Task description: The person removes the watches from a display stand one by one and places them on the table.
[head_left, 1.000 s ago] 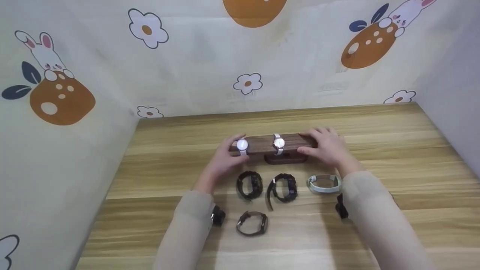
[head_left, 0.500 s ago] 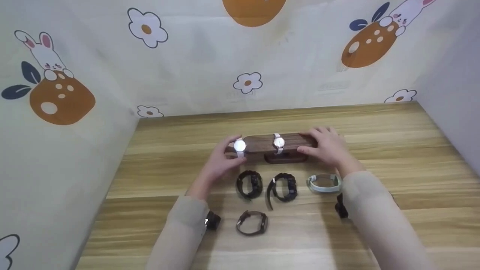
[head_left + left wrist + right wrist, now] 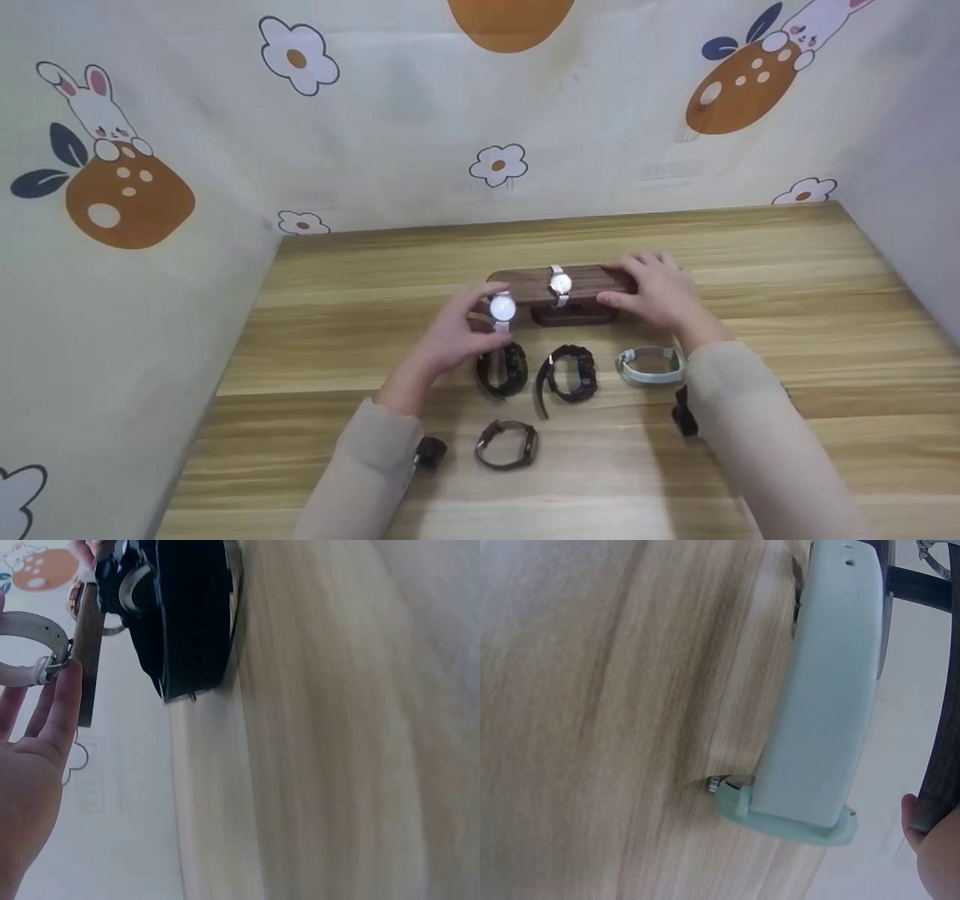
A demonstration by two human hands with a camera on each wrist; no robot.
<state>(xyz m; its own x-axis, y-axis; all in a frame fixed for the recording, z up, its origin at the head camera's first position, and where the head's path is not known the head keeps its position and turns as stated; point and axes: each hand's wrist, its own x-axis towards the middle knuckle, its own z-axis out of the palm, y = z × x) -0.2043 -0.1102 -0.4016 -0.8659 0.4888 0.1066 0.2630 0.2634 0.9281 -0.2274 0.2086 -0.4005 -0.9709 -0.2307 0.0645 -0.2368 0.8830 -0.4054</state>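
In the head view my left hand (image 3: 450, 334) pinches a white-strapped wristwatch (image 3: 503, 307) between thumb and fingers, its pale round dial facing up. The watch is off the left end of the dark wooden watch stand (image 3: 525, 286), just in front of it. Its closed strap loop (image 3: 34, 628) shows in the left wrist view. My right hand (image 3: 660, 294) grips the stand's right end, thumb (image 3: 911, 821) at the front. A second white-strapped watch (image 3: 560, 284) is wrapped around the middle of the stand's bar. Part of the stand's right end is hidden under the fingers.
In front of the stand two chunky black watches (image 3: 582, 375) lie on their sides on the wood-grain table (image 3: 300, 315). A mint-green watch (image 3: 649, 375) lies to their right, a slim dark watch (image 3: 506, 466) nearer the front. A patterned wall (image 3: 405, 150) rises behind.
My left hand has slid the white-strapped watch off the stand's left end, first leftward, then forward and right. My right hand has kept its grip on the stand.
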